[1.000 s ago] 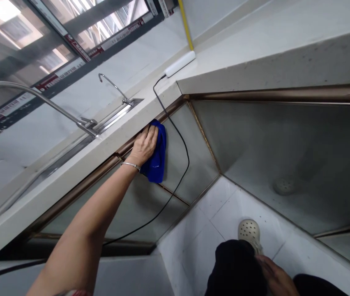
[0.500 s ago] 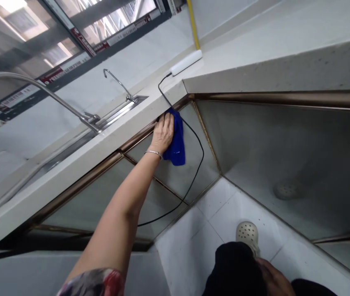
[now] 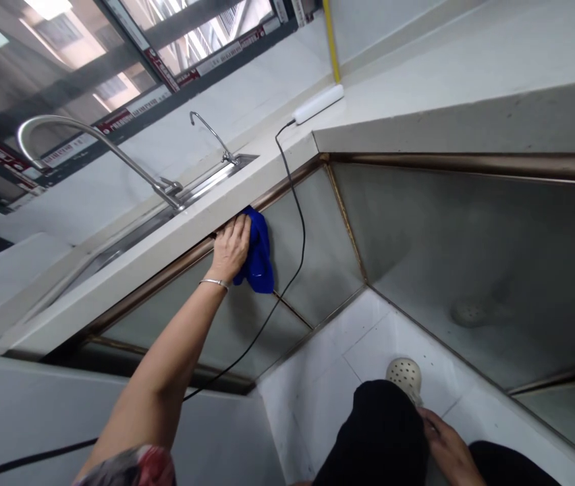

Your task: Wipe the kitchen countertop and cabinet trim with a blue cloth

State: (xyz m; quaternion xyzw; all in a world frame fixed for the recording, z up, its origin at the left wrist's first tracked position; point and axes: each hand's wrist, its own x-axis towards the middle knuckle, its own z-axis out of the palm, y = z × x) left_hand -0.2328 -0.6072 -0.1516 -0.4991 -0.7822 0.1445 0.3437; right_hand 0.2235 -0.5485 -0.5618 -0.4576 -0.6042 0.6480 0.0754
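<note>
My left hand [image 3: 233, 246], with a bracelet at the wrist, presses a blue cloth [image 3: 258, 260] against the brown metal rail [image 3: 181, 264] under the counter edge. The cloth hangs down over the frosted cabinet doors [image 3: 312, 236]. Low in the view, my right hand [image 3: 447, 445] rests beside my black-clad knee; its fingers are partly hidden behind the leg, and whether it holds anything cannot be made out.
A black cable [image 3: 304, 233] runs from a white cylinder [image 3: 318, 103] on the counter [image 3: 419, 61] down across the doors. A large faucet [image 3: 100, 138] and a small faucet [image 3: 209, 131] stand by the sink [image 3: 130, 239]. A beige clog [image 3: 403, 374] is on the tiled floor.
My left hand and the blue cloth have moved left along the rail, away from the corner. The camera view has shifted slightly, and more of my right hand shows.
</note>
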